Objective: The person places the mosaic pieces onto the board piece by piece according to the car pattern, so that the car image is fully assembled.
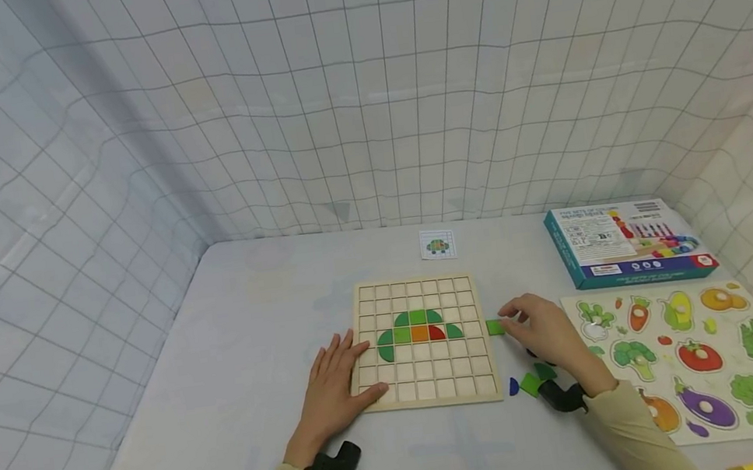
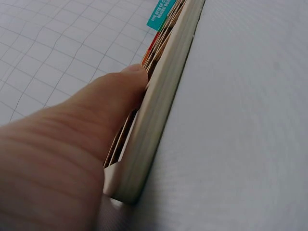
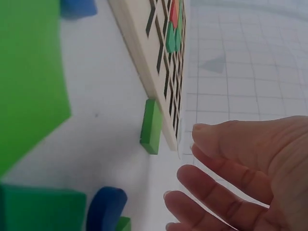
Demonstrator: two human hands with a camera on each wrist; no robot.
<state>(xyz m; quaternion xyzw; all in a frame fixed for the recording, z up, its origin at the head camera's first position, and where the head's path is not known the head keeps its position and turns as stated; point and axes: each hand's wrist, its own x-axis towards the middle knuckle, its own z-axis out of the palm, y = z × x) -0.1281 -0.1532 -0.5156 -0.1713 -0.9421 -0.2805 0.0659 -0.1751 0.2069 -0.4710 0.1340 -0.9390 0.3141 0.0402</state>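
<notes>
My left hand (image 1: 334,381) rests on the left edge of the wooden grid board (image 1: 432,403), fingers spread wide, with the thumb pressing the rim near the lower left corner. My right hand (image 1: 540,332) hovers past the opposite edge, its fingers loosely bent, thumb and forefinger narrowly apart, and bare-handed. A green square tile (image 1: 494,327) lies on the desk (image 1: 237,362) just beside the board's right edge; the right wrist view shows my fingertips apart from it.

Inlaid pieces (image 1: 420,332) of green, orange and red occupy cells in the middle rows. Off the lower right corner, a blue half-round piece (image 1: 513,386) and another green square (image 1: 530,384) crowd the space under my right wrist. Farther right, the vegetable puzzle (image 1: 740,435) and the box (image 1: 634,267) bound that side; leftward, a broad stretch of desk separates the board from the desk's edge. Beyond the far rim lies a picture card (image 1: 437,245).
</notes>
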